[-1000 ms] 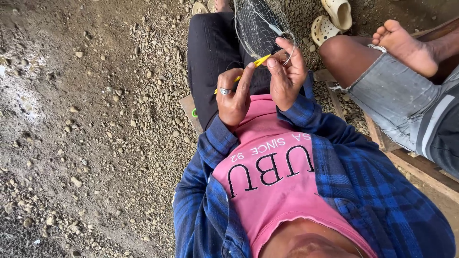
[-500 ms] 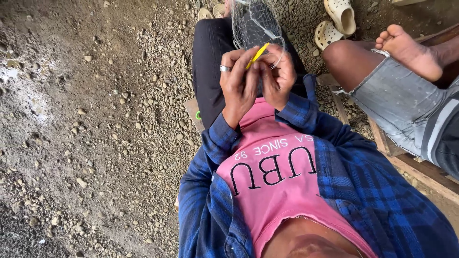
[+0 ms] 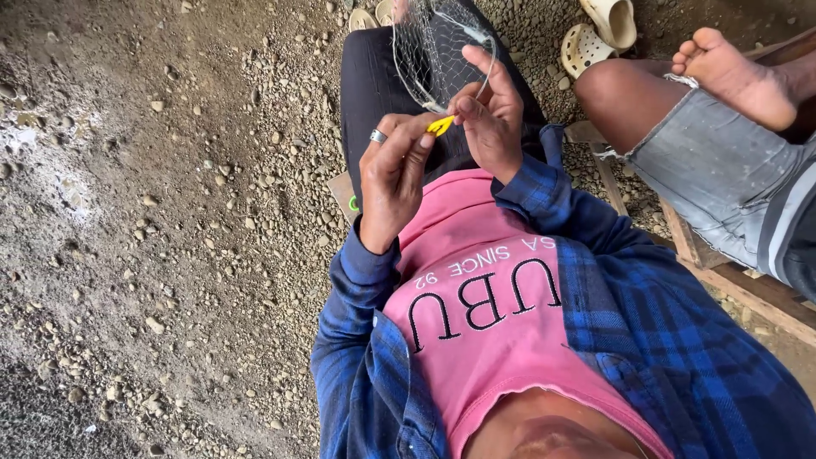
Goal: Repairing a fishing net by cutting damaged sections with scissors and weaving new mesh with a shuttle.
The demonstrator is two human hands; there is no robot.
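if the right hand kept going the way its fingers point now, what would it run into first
Most likely the fine net: the right hand has its fingers raised toward the mesh stretched over the lap and already seems to touch its edge. The left hand pinches a yellow tool beside it. Depth is unclear.

I take the net (image 3: 433,51) as my landmark: it lies over the lap, just beyond both hands. Below it, the left hand (image 3: 393,174) and right hand (image 3: 491,119) meet at a small needle (image 3: 440,126). Right of the net lie two sandals (image 3: 599,34); left of it, gravel ground (image 3: 170,212).
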